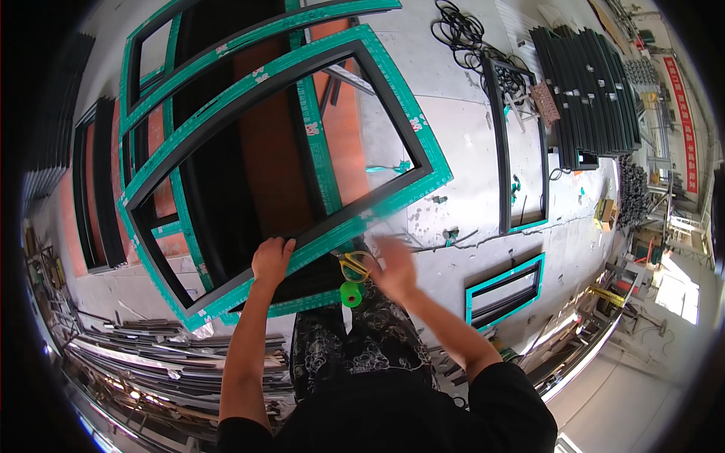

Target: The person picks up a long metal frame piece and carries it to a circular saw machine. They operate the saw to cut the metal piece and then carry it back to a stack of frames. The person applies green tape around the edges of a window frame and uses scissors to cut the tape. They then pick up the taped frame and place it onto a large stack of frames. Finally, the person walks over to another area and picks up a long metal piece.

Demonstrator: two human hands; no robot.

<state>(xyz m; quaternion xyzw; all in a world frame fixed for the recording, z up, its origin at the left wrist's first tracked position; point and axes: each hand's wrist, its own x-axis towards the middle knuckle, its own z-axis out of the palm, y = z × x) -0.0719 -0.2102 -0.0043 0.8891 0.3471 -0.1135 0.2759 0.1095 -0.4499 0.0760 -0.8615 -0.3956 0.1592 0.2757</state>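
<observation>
A large window frame (226, 128) with dark profiles and green protective tape is tilted up in front of me. My left hand (272, 259) grips its lower edge. My right hand (393, 266) is blurred with motion just off the frame's lower right part, fingers spread, holding nothing that I can make out. Below it, a yellow-and-green tape dispenser (353, 281) with a green roll hangs near my waist. More green-taped frames lie stacked behind the one I hold.
Another dark frame (519, 143) lies on the concrete floor at right, with a small green-edged frame (504, 288) nearer me. Dark profile stacks (589, 90) and black cable coils (457, 30) sit at the top right. Metal bars (151, 355) are piled at lower left.
</observation>
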